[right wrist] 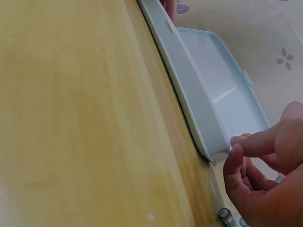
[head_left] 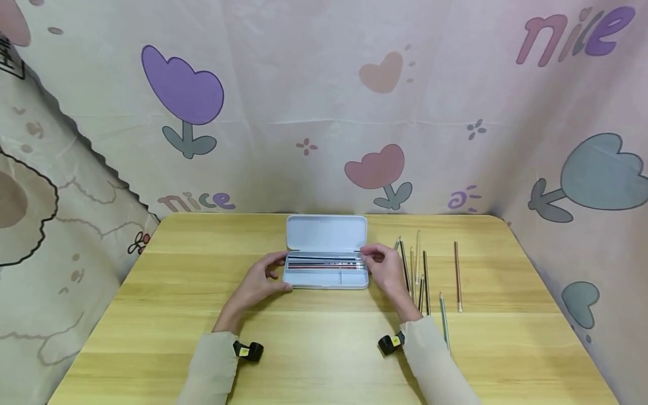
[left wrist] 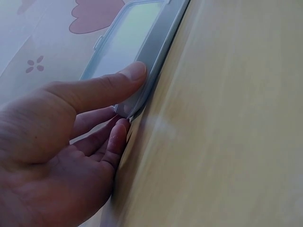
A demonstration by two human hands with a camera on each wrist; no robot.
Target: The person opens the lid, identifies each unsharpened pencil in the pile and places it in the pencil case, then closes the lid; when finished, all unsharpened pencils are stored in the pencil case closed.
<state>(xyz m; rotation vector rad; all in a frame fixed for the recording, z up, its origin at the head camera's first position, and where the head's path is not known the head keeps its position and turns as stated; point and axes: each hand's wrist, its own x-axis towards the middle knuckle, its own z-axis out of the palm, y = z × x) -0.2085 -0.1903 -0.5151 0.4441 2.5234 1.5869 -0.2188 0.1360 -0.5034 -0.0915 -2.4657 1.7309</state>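
Observation:
An open pale blue pencil case [head_left: 314, 279] sits near the back of the table, its lid [head_left: 326, 232] tipped back. Several pencils [head_left: 324, 266] lie lengthwise in its long compartment, a dark pencil [head_left: 319, 258] along the back. My left hand [head_left: 257, 284] grips the case's left end, thumb [left wrist: 135, 73] on the front corner, other fingers curled at the end and behind. My right hand [head_left: 383, 271] is at the right end; its thumb and index finger pinch at the rim, where the dark pencil's end is hidden by the fingers.
Right of the case lie several loose pencils, among them black pencils [head_left: 426, 281], a reddish-brown pencil [head_left: 458, 275] and a green pencil [head_left: 444, 320]; my right wrist passes over some. A patterned cloth [head_left: 278, 84] hangs behind the wooden table [head_left: 314, 349].

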